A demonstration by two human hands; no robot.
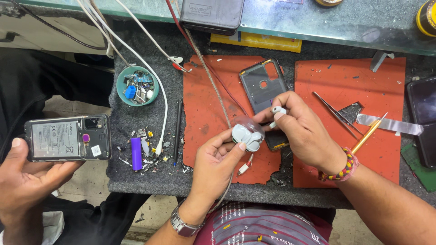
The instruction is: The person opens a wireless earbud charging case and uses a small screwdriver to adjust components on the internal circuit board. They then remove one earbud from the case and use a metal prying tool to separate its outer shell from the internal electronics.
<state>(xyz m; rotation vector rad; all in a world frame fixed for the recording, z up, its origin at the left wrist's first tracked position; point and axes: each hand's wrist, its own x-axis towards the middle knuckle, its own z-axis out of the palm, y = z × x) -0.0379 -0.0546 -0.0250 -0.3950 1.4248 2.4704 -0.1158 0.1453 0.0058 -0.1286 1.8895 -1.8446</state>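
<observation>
My left hand (217, 159) grips a small pale grey earbud case (247, 136) with its clear lid raised, held over the left orange mat (204, 109). My right hand (303, 131) pinches a white earbud (277, 113) between thumb and fingers just above and to the right of the case. A grey phone back cover (262, 84) lies on the mat right behind both hands. A small dark part (277, 139) lies on the mat under my right hand.
Another person's hand (22, 179) at the left holds an opened phone (68, 138). A teal bowl of parts (137, 86), a purple cylinder (136, 153), white cables, tweezers (336, 113), a metal blade (390, 124) and a yellow-handled tool (369, 134) lie around. A dark phone (424, 118) sits far right.
</observation>
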